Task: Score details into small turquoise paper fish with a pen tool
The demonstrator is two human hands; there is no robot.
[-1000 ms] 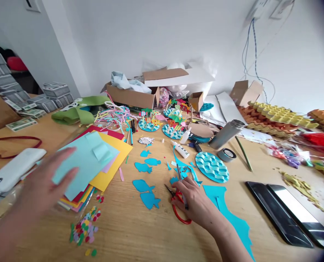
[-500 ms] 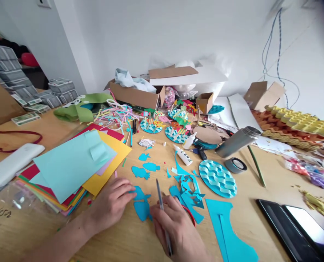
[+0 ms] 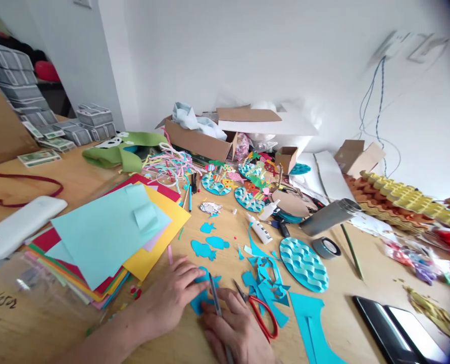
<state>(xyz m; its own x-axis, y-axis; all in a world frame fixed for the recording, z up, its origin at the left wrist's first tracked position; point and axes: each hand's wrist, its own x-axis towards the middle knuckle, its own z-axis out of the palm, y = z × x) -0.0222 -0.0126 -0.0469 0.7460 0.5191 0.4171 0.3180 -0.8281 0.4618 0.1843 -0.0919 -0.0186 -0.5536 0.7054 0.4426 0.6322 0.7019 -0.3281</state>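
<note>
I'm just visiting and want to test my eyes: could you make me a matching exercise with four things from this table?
1. Pen
2. Scissors
3. Nearest fish cut-outs
4. Tape roll

A. Beside the metal bottle
B. Blue, at the fingers of the left hand
C. Held in the right hand
D. On the table, red-handled

Pairs: 1-C, 2-D, 3-B, 4-A
</note>
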